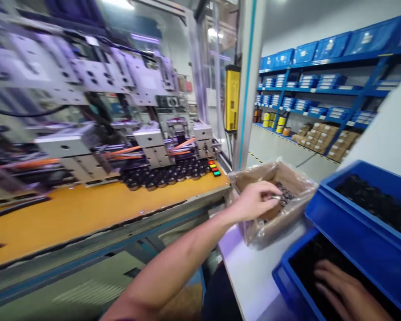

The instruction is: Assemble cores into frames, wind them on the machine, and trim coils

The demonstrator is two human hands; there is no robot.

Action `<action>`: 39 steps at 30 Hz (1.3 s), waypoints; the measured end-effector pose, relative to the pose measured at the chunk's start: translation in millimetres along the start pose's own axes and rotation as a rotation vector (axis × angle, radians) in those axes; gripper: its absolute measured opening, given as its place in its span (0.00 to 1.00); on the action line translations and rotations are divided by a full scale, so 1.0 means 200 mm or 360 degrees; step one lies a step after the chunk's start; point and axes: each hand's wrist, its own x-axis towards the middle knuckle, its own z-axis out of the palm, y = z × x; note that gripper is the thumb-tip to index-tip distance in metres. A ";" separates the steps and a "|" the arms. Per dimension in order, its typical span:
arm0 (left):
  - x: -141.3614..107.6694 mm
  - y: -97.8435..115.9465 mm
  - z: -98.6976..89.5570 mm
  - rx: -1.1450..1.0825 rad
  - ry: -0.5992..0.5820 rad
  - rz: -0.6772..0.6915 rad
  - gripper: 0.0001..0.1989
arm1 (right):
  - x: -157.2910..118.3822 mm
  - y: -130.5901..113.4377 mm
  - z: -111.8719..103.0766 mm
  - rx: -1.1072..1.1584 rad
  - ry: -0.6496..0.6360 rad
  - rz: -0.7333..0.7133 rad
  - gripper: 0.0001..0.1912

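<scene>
My left hand [255,200] is over a plastic-lined cardboard box [250,229], thumb and fingers pinched on a small shiny metal part [276,197]. Loose small metal parts [285,194] lie inside that box. At the lower right, my right hand [345,287] reaches into a blue bin [292,285] with its fingers stretched and slightly apart. The dark contents of this bin are too dim to make out, and motion blurs the hand a little.
A second blue bin [357,218] with black parts [370,196] overlaps the lower one. Leftward runs a machine with a yellow-orange bench [103,209], several round black pieces [167,175] and coloured buttons [214,168]. Blue shelving [321,89] stands behind.
</scene>
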 end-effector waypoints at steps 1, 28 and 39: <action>-0.11 0.02 -0.02 -0.0098 0.0041 -0.0043 0.12 | 0.01 -0.01 0.00 0.0069 0.0015 -0.0073 0.17; -1.11 0.46 0.00 -0.1449 0.0440 -0.0409 0.13 | 0.07 -1.01 -0.12 0.0679 0.0516 -0.0813 0.12; -1.09 0.46 0.07 -0.1598 0.0356 -0.0783 0.17 | 0.07 -0.99 -0.09 0.0646 0.0534 -0.0805 0.11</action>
